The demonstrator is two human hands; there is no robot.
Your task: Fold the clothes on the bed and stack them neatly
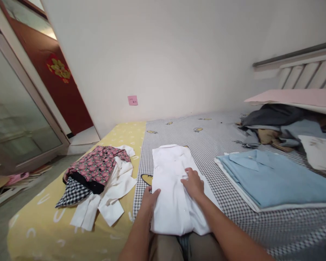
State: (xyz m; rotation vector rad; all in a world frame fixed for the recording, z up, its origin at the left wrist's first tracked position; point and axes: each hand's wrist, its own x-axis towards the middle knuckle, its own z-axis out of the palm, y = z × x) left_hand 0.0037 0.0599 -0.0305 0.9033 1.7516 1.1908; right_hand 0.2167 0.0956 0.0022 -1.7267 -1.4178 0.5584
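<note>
A white button-up shirt (pixel 171 210) lies folded lengthwise in front of me, its collar end toward the wall and its near end at my lap. My left hand (pixel 150 199) is at the shirt's left edge, thumb over the cloth and forefinger apart from it, beside the edge; its other fingers are mostly hidden. Across the front of the shirt rests my right hand (pixel 193 184), with thumb and forefinger spread and touching the fabric near the middle.
To the left, a flowered garment (pixel 97 165) lies over a checked cloth (pixel 74 192) and white garments (pixel 115 192) on the yellow bedding (pixel 40 228). A folded light-blue shirt (pixel 277 181) sits on the right. Behind it is a heap of dark clothes (pixel 274 115) under a pink sheet (pixel 296 96).
</note>
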